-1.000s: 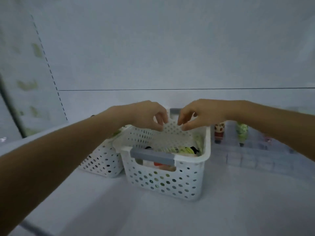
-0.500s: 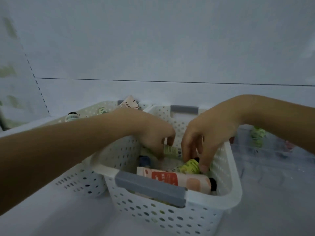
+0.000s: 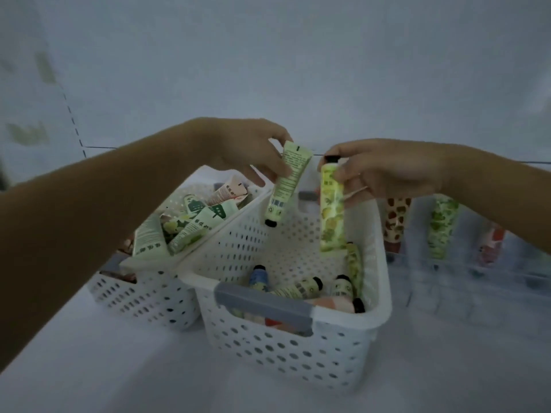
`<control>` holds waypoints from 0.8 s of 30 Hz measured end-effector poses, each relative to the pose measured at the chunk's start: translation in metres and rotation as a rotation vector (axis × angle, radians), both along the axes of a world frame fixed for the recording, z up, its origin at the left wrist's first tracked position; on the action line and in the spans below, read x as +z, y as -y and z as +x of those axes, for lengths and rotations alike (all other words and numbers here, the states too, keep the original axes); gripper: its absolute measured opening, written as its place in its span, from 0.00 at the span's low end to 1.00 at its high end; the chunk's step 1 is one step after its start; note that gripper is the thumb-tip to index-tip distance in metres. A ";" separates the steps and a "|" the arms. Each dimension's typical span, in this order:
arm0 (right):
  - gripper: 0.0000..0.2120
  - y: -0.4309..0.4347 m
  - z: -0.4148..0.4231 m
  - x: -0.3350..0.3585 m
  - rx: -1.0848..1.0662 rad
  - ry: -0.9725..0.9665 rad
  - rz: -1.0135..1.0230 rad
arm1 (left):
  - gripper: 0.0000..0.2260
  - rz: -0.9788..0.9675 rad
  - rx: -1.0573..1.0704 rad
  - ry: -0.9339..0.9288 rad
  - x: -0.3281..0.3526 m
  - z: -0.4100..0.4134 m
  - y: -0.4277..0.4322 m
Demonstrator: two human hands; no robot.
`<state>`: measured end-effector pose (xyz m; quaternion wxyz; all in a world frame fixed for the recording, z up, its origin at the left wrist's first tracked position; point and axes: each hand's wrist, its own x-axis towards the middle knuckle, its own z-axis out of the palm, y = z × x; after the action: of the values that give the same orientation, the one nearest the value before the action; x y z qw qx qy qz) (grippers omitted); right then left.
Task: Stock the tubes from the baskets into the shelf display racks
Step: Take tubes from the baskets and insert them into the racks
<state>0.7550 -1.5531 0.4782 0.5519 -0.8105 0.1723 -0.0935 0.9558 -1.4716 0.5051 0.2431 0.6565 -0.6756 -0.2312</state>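
Over basket (image 3: pixel 298 353): L hand (image 3: pixel 247 147) tight round pale tube (image 3: pixel 287 186), R hand (image 3: pixel 387 171) round floral tube (image 3: pixel 331 216).

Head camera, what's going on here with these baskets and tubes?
A person is stocking tubes. The left hand holds a pale green tube cap-down over the front basket; the right hand holds a yellow-green tube cap-up beside it. More tubes lie in it and the left basket, and a few stand in the clear rack.
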 end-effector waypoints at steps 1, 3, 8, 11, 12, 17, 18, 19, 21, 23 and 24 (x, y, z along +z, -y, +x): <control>0.11 -0.001 -0.004 0.001 -0.043 0.063 0.040 | 0.09 -0.026 0.023 -0.072 0.000 -0.002 -0.003; 0.11 -0.005 -0.014 0.004 -0.155 0.191 0.135 | 0.18 -0.103 0.068 -0.190 0.001 -0.008 -0.008; 0.06 -0.020 -0.045 0.003 -0.403 0.375 0.141 | 0.19 -0.317 0.094 -0.331 0.006 -0.041 -0.022; 0.10 -0.031 -0.073 0.000 -0.492 0.435 0.235 | 0.06 -0.419 0.145 -0.368 0.009 -0.074 -0.028; 0.11 -0.036 -0.084 -0.001 -0.502 0.485 0.337 | 0.05 -0.434 0.159 -0.388 0.009 -0.086 -0.029; 0.10 -0.058 -0.146 -0.016 -0.529 0.753 0.603 | 0.06 -0.398 0.147 -0.594 -0.008 -0.150 -0.033; 0.08 -0.062 -0.159 -0.021 -0.564 0.755 0.581 | 0.08 -0.384 0.134 -0.617 -0.013 -0.163 -0.033; 0.07 -0.065 -0.173 -0.027 -0.615 0.740 0.553 | 0.12 -0.364 0.121 -0.617 -0.018 -0.177 -0.032; 0.06 -0.071 -0.201 -0.039 -0.746 0.669 0.444 | 0.19 -0.316 0.107 -0.607 -0.029 -0.205 -0.029; 0.04 -0.077 -0.232 -0.052 -0.866 0.588 0.297 | 0.21 -0.286 0.103 -0.642 -0.042 -0.234 -0.022; 0.03 -0.078 -0.248 -0.058 -0.925 0.584 0.236 | 0.21 -0.281 0.104 -0.666 -0.050 -0.249 -0.018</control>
<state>0.5071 -1.4746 0.4197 0.5652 -0.5236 0.3593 -0.5267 0.7066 -1.4534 0.4550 0.5492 0.5389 -0.5501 -0.3246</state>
